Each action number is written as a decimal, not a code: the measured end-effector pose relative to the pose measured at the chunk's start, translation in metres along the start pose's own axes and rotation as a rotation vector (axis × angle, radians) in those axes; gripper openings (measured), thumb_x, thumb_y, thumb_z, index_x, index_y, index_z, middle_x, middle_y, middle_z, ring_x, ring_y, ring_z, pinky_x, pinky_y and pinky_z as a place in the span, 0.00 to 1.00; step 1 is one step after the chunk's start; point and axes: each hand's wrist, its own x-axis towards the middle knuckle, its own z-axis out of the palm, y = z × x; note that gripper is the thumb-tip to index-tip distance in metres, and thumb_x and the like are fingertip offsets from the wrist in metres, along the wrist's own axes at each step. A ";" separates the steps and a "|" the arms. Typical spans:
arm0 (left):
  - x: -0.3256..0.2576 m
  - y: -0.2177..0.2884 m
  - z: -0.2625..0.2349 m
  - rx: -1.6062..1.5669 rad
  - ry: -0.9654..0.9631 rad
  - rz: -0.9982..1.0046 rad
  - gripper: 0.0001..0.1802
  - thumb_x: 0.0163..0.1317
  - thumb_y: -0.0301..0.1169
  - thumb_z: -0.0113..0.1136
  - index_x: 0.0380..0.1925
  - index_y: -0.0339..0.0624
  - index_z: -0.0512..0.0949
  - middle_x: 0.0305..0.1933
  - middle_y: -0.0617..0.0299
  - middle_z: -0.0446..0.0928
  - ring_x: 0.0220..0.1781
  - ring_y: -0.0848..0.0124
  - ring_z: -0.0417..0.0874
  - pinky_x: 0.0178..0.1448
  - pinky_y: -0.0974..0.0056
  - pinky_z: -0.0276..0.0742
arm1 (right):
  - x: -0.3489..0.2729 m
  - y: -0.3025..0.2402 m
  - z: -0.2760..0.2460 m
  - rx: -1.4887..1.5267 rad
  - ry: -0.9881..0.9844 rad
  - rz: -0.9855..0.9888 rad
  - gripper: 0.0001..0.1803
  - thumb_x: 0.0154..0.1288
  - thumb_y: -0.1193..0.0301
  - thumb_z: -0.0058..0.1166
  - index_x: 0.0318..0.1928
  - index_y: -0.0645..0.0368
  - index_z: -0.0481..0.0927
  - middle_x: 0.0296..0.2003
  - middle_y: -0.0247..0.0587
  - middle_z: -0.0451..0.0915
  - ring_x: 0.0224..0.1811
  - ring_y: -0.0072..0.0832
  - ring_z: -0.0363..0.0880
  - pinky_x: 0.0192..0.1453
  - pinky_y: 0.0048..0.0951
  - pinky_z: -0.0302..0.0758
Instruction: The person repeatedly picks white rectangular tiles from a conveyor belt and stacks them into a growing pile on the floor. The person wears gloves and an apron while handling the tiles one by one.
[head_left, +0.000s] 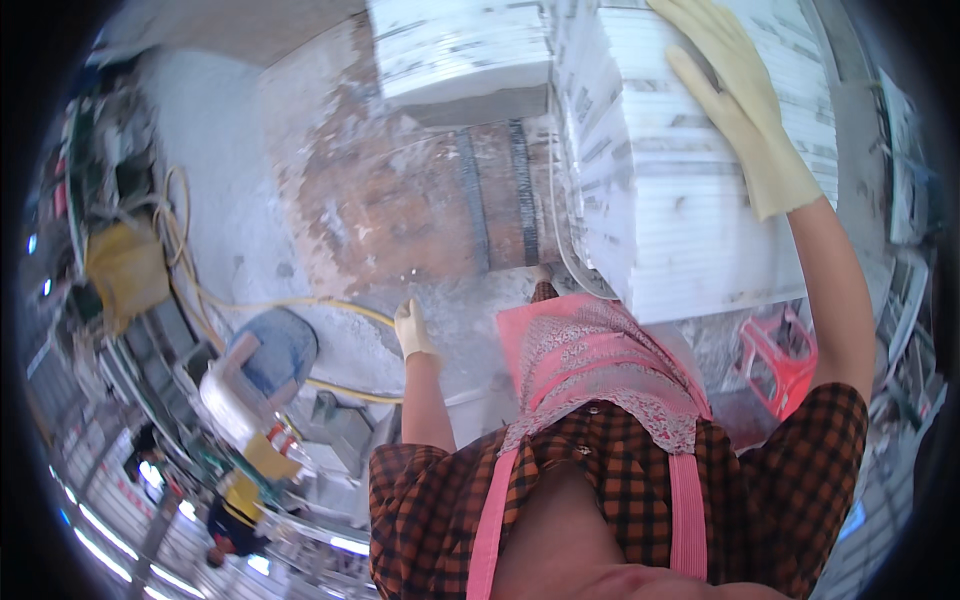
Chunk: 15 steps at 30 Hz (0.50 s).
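Note:
My right hand [745, 120], in a cream rubber glove, lies stretched out on a tall stack of thin white slabs [700, 240]. Its thumb stands apart from the fingers, and no object shows in its grip. My left hand [411, 330], gloved alike, hangs lower over the floor, well away from the stack. The fingers there are curled together, with nothing visible in them. Beyond it lies a worn brown board [380, 210] crossed by two dark strips. A second white stack [460, 55] stands at the far end of the board.
A yellow hose [270, 303] snakes across the grey floor at the left, near a blue tub [275, 350]. A pink plastic stool [778, 360] stands close by on my right. Machinery and a yellow container [125, 270] line the left side. Another person [235, 510] is far off, lower left.

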 end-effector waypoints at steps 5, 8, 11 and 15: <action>-0.143 -0.049 -0.068 -0.084 0.232 -0.069 0.21 0.69 0.41 0.50 0.50 0.34 0.75 0.36 0.68 0.72 0.39 0.78 0.69 0.43 0.67 0.67 | -0.007 0.008 0.016 -0.006 0.147 -0.193 0.24 0.73 0.59 0.46 0.65 0.54 0.72 0.68 0.45 0.68 0.73 0.41 0.60 0.75 0.37 0.54; -0.241 -0.149 -0.076 -0.265 0.410 -0.093 0.20 0.69 0.41 0.51 0.48 0.35 0.76 0.37 0.67 0.72 0.40 0.77 0.69 0.45 0.67 0.68 | -0.013 0.020 0.028 0.031 0.244 -0.229 0.23 0.71 0.57 0.48 0.62 0.52 0.75 0.65 0.44 0.72 0.68 0.41 0.65 0.71 0.38 0.60; -0.355 -0.294 -0.049 -0.433 0.547 -0.244 0.21 0.67 0.42 0.51 0.48 0.34 0.75 0.44 0.62 0.75 0.44 0.70 0.72 0.50 0.62 0.70 | -0.017 0.029 0.030 -0.050 0.230 -0.299 0.23 0.71 0.57 0.48 0.62 0.51 0.76 0.65 0.45 0.71 0.67 0.41 0.66 0.71 0.40 0.60; -0.532 -0.467 0.003 0.833 0.105 -0.307 0.16 0.57 0.36 0.59 0.43 0.41 0.77 0.44 0.38 0.79 0.50 0.40 0.79 0.56 0.48 0.74 | -0.020 -0.013 0.022 -0.135 0.206 -0.359 0.23 0.73 0.56 0.46 0.62 0.51 0.75 0.66 0.44 0.71 0.67 0.42 0.66 0.72 0.40 0.59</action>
